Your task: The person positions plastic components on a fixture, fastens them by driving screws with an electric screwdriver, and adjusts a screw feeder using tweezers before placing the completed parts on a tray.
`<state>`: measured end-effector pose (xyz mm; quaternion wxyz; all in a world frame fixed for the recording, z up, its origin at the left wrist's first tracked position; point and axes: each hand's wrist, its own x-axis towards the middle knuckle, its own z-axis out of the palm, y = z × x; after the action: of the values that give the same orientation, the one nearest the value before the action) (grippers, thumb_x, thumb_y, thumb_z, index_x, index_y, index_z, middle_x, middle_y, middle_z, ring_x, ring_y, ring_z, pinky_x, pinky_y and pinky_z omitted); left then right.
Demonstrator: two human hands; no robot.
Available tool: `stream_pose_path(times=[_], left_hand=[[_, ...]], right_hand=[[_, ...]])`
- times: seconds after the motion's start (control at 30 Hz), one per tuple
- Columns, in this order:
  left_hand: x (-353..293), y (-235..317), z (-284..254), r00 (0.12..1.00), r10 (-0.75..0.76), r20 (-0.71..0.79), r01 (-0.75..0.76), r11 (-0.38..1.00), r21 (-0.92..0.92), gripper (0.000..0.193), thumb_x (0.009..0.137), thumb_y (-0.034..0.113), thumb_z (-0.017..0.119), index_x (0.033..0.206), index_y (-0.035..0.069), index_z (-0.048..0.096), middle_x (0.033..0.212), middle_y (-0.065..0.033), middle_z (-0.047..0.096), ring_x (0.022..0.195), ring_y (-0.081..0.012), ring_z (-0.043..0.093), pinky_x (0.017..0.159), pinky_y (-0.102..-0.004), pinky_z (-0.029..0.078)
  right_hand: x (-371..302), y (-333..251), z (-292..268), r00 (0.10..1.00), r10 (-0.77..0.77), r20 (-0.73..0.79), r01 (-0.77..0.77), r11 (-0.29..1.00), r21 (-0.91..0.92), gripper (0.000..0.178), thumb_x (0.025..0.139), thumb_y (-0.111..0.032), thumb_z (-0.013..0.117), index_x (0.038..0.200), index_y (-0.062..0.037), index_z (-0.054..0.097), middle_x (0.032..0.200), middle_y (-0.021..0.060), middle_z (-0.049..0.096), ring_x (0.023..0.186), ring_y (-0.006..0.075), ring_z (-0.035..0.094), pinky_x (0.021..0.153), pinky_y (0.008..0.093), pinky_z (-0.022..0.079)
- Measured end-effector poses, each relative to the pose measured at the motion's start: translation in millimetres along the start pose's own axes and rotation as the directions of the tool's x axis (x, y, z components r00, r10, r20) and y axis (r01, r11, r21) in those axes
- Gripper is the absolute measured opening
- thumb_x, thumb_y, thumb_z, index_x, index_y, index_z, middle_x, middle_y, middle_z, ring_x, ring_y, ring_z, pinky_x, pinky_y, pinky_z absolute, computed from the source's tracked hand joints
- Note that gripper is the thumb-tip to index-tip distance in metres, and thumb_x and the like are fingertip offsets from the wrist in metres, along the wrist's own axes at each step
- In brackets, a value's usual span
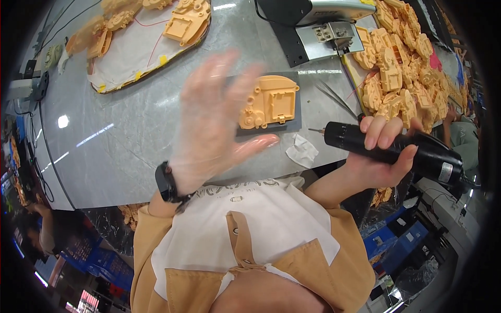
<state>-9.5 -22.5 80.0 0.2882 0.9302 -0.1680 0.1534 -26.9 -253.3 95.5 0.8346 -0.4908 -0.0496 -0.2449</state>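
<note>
An orange-yellow plastic housing (pixel 276 101) lies on a dark flat block (pixel 292 125) in the middle of the grey table. My left hand (pixel 211 115), blurred by motion, hovers over the housing's left side with fingers spread; it covers part of the block. Whether it touches the housing I cannot tell. In my right hand (pixel 389 138) is a black electric screwdriver (pixel 365 143), held level with its thin bit pointing left, to the right of the housing and apart from it. A crumpled white tissue (pixel 302 151) lies between the screwdriver bit and the block.
Tweezers (pixel 338 99) lie right of the block. Behind them stands a metal device (pixel 331 36) on a black base. Similar housings are heaped at the right (pixel 391 68). A white, yellow-taped tray (pixel 130 57) with several housings and red wires sits far left. Another person (pixel 39 224) is at lower left.
</note>
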Motion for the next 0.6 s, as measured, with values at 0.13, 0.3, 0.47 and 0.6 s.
stream_pose_path(times=[0.13, 0.3, 0.47, 0.6], left_hand=[[2.6, -10.5, 32.4, 0.908, 0.202, 0.366, -0.206, 0.978, -0.029, 0.086, 0.061, 0.034, 0.077, 0.131, 0.007, 0.035, 0.123, -0.0127, 0.043, 0.115, -0.0306, 0.042, 0.097, -0.0421, 0.035], [-1.6, -12.3, 38.1, 0.912, 0.203, 0.357, -0.177, 0.979, -0.106, 0.089, 0.057, 0.022, 0.08, 0.133, 0.01, 0.035, 0.13, -0.0121, 0.042, 0.12, -0.0323, 0.041, 0.1, -0.0446, 0.034], [-21.0, -16.3, 40.8, 0.967, 0.094, 0.239, -0.071, 0.992, -0.103, 0.091, 0.056, 0.027, 0.08, 0.133, 0.01, 0.034, 0.128, -0.012, 0.042, 0.117, -0.0346, 0.042, 0.098, -0.0434, 0.035], [-24.5, -27.2, 38.3, 0.991, 0.031, 0.13, -0.017, 0.994, -0.106, 0.092, 0.057, 0.029, 0.081, 0.133, 0.009, 0.034, 0.131, -0.0132, 0.04, 0.12, -0.0369, 0.038, 0.102, -0.0443, 0.032]], right_hand=[[3.1, -0.8, 3.3, 1.0, -0.008, 0.022, 0.008, 1.0, 0.014, 0.045, 0.088, -0.035, 0.047, 0.123, -0.0075, 0.036, 0.065, 0.0035, 0.044, 0.051, 0.0154, 0.044, 0.059, 0.0356, 0.039], [28.2, 11.0, -4.6, 0.998, -0.012, 0.057, 0.017, 0.995, -0.097, 0.025, 0.088, -0.026, 0.044, 0.105, -0.0082, 0.05, 0.064, 0.0012, 0.043, 0.059, 0.0154, 0.043, 0.069, 0.0357, 0.037], [81.9, 13.2, 13.2, 0.956, -0.256, 0.142, 0.253, 0.967, 0.038, 0.038, 0.081, 0.0, 0.05, 0.118, -0.0019, 0.04, 0.059, 0.0057, 0.048, 0.049, 0.0151, 0.047, 0.051, 0.0293, 0.041], [116.5, 26.1, 46.5, 0.923, -0.343, 0.173, 0.384, 0.832, -0.4, 0.028, 0.075, 0.003, 0.055, 0.103, 0.0022, 0.048, 0.062, 0.0052, 0.049, 0.048, 0.0143, 0.047, 0.052, 0.0291, 0.042]])
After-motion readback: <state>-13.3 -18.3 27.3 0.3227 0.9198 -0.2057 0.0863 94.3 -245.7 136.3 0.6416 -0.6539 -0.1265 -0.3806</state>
